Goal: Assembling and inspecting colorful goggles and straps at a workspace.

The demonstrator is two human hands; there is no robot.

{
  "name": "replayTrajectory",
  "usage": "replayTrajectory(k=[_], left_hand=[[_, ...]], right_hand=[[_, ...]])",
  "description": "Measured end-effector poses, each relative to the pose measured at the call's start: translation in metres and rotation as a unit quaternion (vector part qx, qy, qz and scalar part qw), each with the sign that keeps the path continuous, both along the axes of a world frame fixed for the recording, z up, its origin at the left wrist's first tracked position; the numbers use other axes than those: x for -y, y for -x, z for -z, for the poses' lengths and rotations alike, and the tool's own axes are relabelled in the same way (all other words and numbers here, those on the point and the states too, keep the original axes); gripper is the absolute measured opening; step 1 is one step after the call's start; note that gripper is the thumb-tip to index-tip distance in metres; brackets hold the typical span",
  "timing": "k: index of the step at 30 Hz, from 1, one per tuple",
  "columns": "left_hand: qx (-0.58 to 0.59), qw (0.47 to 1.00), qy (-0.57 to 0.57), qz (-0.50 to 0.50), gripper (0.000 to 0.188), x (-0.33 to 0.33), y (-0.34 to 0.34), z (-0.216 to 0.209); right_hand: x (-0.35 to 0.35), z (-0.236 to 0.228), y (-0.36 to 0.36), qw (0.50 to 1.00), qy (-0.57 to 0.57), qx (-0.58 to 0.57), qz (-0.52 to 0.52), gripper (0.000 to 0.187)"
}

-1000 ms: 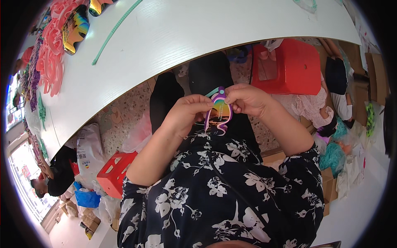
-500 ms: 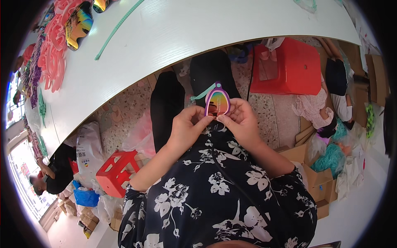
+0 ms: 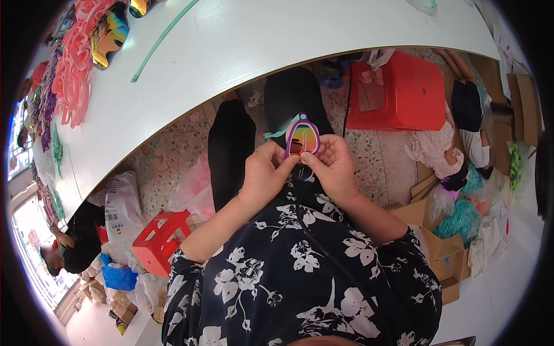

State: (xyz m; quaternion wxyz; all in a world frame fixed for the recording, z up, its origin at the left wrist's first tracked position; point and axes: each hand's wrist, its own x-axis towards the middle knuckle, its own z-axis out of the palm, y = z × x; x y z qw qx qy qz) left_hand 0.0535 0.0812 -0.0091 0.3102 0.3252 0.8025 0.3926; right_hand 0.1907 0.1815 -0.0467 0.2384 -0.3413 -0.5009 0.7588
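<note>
Over my lap I hold swimming goggles [image 3: 303, 137] with a purple rim, a rainbow-mirrored lens and a pale teal strap trailing off to the left. The rim is gripped on its left side by my left hand [image 3: 266, 170], thumb pressed at the lower edge. On the other side my right hand [image 3: 332, 164] closes round the rim, its thumb also on the lower edge. Both thumb tips nearly meet there. The lower part of the goggles is partly hidden behind the fingers.
Beyond my knees curves a white table [image 3: 231, 43] with a teal strap [image 3: 163, 41], mirrored lenses [image 3: 108, 37] and pink frames [image 3: 72, 81]. Red stools [image 3: 418, 95] [image 3: 151, 245] stand on both sides. Cardboard boxes [image 3: 447, 254] lie at the right; people sit nearby.
The goggles have tipped slightly in my fingers, and the lens reflection has shifted. Both hands keep their grip. The whole view has drifted a little.
</note>
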Motion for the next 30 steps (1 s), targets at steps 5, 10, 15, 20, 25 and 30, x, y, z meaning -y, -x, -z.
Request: replayTrajectory(k=[5, 10, 15, 20, 25, 30], left_hand=[[-0.025, 0.999, -0.041, 0.011, 0.022, -0.005, 0.002, 0.012], [-0.026, 0.997, -0.067, 0.016, 0.021, -0.004, 0.006, 0.012], [-0.034, 0.998, -0.049, 0.030, 0.021, -0.004, 0.008, 0.009], [-0.014, 0.999, -0.042, 0.018, 0.022, 0.000, 0.008, 0.004], [-0.176, 0.949, -0.176, -0.194, 0.029, 0.020, 0.035, 0.005], [0.063, 0.950, -0.191, -0.238, 0.015, 0.024, 0.014, 0.007]], right_hand=[[-0.020, -0.002, 0.000, 0.999, 0.027, -0.023, -0.038, 0.033], [-0.090, -0.028, 0.004, 0.841, -0.430, 0.154, -0.289, 0.037], [-0.114, -0.056, 0.051, 0.670, -0.635, -0.038, -0.381, 0.049], [-0.118, -0.053, 0.065, 0.633, -0.569, -0.001, -0.525, 0.057], [-0.097, -0.054, 0.044, 0.813, -0.521, 0.049, -0.255, 0.068], [-0.024, -0.039, 0.025, 0.883, -0.449, 0.109, -0.076, 0.071]])
